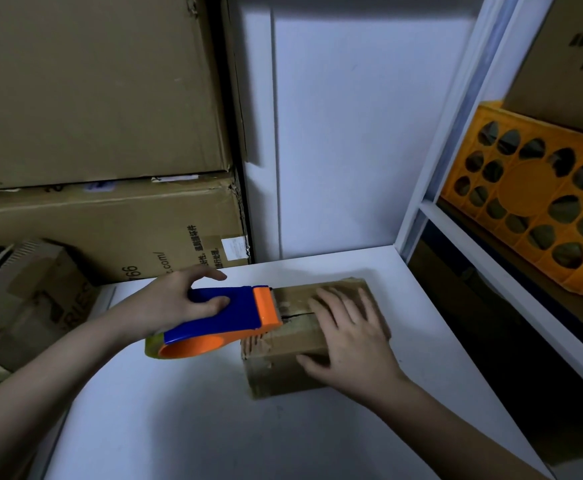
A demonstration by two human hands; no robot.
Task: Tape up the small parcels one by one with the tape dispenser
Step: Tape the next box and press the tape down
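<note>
**Dispenser at the seam, and the risks start here**

Head view, the only one we have: the small parcel [314,337] lies on the white table [179,427], towards its right side, near the white shelf upright [456,133]; its top flaps meet in a dark seam that looks open where it shows. The left hand [179,303] grips the blue and orange tape dispenser [220,318], thumb curled over the blue body, other fingers wrapped round the far side, forefinger lifted; the orange blade end sits on the parcel's top left edge, right at the seam. The right hand [348,334] lies flat on the parcel, fingers spread and straight, pressing down, thumb down the near face.

Now, what could spoil this? The pressing fingers lie across the seam itself, in the dispenser's likely path; if they don't clear, I'd expect the tape to stop short or the blade to catch a fingertip. The parcel is light-looking; ease that pressure too early and a pull of tape may drag it along the smooth table. The dispenser comes in at a slight angle; hold that angle and the strip could wander off the seam, leaving the gap open. Whether tape has stuck to the end face yet, I cannot tell.

Around it: stacked cardboard cartons [92,98] at the back left; an orange crate [532,199] on the shelf to the right.
</note>
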